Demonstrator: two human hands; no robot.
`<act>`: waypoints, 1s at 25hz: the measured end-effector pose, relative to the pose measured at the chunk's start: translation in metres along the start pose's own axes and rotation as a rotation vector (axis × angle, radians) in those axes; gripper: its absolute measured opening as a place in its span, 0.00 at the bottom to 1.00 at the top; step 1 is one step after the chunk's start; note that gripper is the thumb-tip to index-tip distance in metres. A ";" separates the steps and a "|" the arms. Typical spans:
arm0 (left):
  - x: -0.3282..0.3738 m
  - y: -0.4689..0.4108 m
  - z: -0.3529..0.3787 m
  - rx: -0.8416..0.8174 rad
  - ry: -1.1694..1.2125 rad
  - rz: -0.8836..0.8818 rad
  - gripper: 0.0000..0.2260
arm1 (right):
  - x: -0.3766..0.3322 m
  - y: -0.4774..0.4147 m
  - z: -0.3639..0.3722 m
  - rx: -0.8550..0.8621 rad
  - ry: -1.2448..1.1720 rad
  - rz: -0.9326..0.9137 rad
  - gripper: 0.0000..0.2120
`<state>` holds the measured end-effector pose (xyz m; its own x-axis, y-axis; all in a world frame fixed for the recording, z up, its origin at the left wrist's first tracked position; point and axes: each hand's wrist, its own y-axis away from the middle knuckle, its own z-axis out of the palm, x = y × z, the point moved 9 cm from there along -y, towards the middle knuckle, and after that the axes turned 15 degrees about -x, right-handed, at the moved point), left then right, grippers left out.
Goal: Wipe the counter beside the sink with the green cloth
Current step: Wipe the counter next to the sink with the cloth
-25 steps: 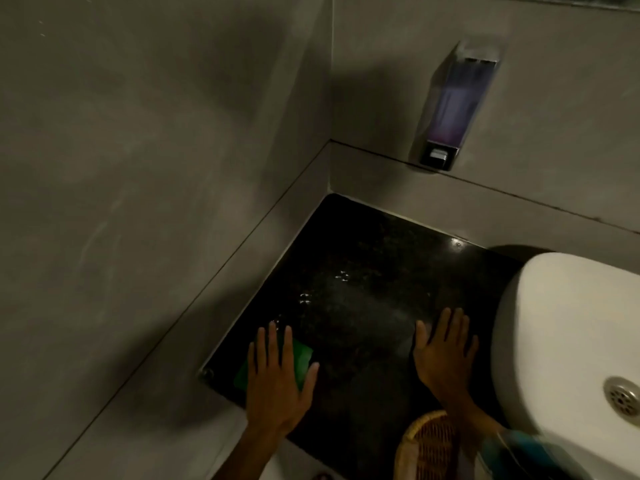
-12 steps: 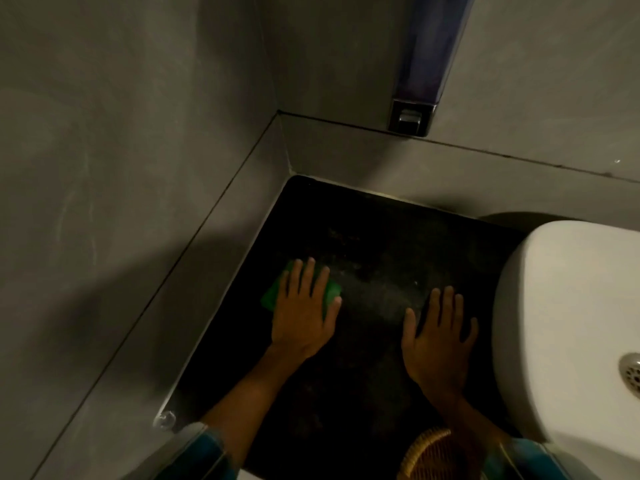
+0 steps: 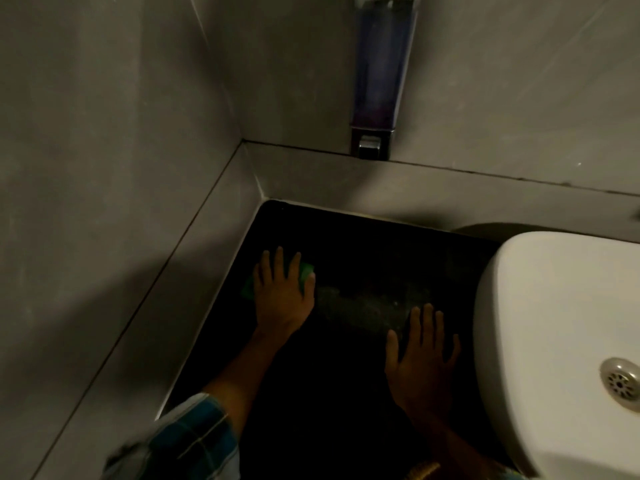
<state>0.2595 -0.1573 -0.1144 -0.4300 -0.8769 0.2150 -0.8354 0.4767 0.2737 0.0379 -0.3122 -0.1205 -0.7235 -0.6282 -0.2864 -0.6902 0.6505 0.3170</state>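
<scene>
The dark counter (image 3: pixel 363 251) fills the corner left of the white sink (image 3: pixel 554 306). My left hand (image 3: pixel 282 294) lies flat, fingers spread, pressing the green cloth (image 3: pixel 306 271) onto the counter near the left wall; only the cloth's edges show around the hand. My right hand (image 3: pixel 424 362) rests flat and empty on the counter close to the sink's left rim. A pale wet smear (image 3: pixel 363 306) lies between the two hands.
Grey tiled walls close the counter on the left and back. A soap dispenser (image 3: pixel 379 74) hangs on the back wall above the corner. The sink drain (image 3: pixel 620 384) shows at the right edge. A woven basket rim (image 3: pixel 424 471) peeks in at the bottom.
My left hand has pushed the green cloth away from me, from the counter's front edge toward the back left corner. My right hand has stayed flat beside the sink.
</scene>
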 end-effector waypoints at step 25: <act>0.164 0.053 0.061 -0.093 -0.218 0.623 0.22 | 0.038 0.012 -0.024 0.256 -0.910 0.054 0.20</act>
<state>0.1239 -0.2801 -0.1218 -0.8901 -0.4239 0.1676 -0.3799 0.8930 0.2415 0.0025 -0.3381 -0.1059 -0.4120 -0.0905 -0.9067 -0.5593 0.8107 0.1733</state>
